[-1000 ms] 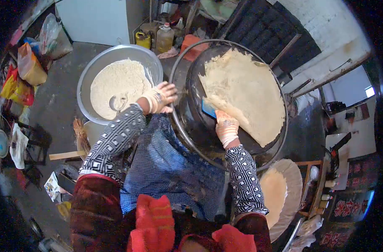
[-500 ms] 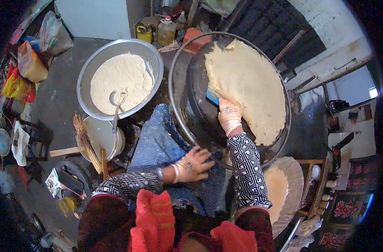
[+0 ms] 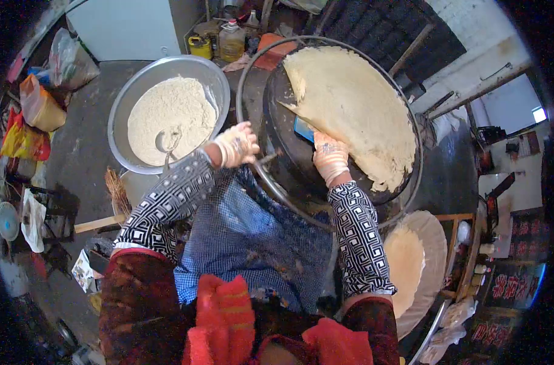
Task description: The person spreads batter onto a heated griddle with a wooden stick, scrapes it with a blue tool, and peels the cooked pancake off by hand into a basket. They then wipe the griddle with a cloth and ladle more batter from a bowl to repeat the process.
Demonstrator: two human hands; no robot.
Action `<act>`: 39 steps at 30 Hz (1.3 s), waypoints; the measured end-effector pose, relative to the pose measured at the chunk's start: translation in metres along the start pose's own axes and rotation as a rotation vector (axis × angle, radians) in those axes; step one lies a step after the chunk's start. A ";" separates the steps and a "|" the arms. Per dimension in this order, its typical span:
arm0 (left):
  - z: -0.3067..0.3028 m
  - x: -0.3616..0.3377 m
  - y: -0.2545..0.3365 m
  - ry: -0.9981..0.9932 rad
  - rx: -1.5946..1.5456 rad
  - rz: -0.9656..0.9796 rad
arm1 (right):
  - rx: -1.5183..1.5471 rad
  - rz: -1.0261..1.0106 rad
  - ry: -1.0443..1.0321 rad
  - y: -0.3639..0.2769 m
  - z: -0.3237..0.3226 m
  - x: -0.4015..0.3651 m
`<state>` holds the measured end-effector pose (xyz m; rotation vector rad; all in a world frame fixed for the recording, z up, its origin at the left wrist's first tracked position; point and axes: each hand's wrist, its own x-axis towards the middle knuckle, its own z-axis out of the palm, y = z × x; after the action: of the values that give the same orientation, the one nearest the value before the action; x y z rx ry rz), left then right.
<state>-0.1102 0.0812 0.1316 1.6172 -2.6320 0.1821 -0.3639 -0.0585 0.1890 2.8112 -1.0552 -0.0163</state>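
Observation:
My right hand (image 3: 330, 155), in a pale glove, is closed on a blue scraper (image 3: 304, 129). The scraper's blade lies on the dark round griddle (image 3: 283, 143), against the near edge of a large thin flatbread (image 3: 356, 100). That edge is loose and slightly folded, and a pointed corner sticks out to the left. My left hand (image 3: 237, 145), also gloved, hangs between the griddle's metal rim and the basin; its fingers are partly bent and apart, with nothing visible in them.
Left of the griddle stands a metal basin (image 3: 114, 121) of pale batter with a ladle (image 3: 161, 143) in it. A straw brush (image 3: 116, 191) lies nearby. At the lower right, more flatbread (image 3: 405, 261) rests on a round pale sheet (image 3: 432, 261). Oil bottles (image 3: 232, 41) stand behind.
My left hand has risen from over the apron to beside the griddle's left rim. The scraper stays at the flatbread's edge, where a corner now stands loose on the left.

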 end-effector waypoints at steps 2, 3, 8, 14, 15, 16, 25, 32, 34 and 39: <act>-0.018 0.004 0.054 -0.179 -0.087 -0.108 | -0.037 -0.022 0.040 -0.002 -0.004 -0.003; -0.003 0.005 0.080 0.024 -0.134 -0.122 | -0.034 -0.014 0.056 -0.001 -0.005 0.002; -0.044 0.061 0.247 -0.191 -0.390 -0.293 | -0.047 0.010 0.012 -0.009 -0.013 0.003; -0.095 0.027 0.222 0.358 -0.581 -0.045 | 0.001 0.001 -0.017 -0.003 -0.008 0.000; -0.089 0.024 0.190 0.409 -0.587 -0.209 | -0.047 -0.006 0.073 0.001 0.006 0.001; -0.094 0.018 0.153 0.455 -0.445 -0.279 | -0.095 -0.010 0.165 0.004 0.014 0.003; -0.031 -0.015 -0.033 0.093 0.087 -0.171 | -0.111 0.021 0.115 0.002 0.006 0.002; -0.036 0.004 0.172 0.084 -0.206 -0.224 | 0.000 0.066 0.024 0.003 -0.008 0.009; -0.037 0.031 0.246 -0.135 -0.338 -0.339 | 0.016 0.114 0.007 0.001 -0.014 0.012; -0.016 -0.001 0.338 0.227 -0.764 0.059 | 0.005 0.141 -0.038 0.002 -0.015 0.015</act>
<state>-0.4111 0.2352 0.1218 1.1674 -2.1616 -0.5378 -0.3532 -0.0674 0.2049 2.7441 -1.2608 -0.0530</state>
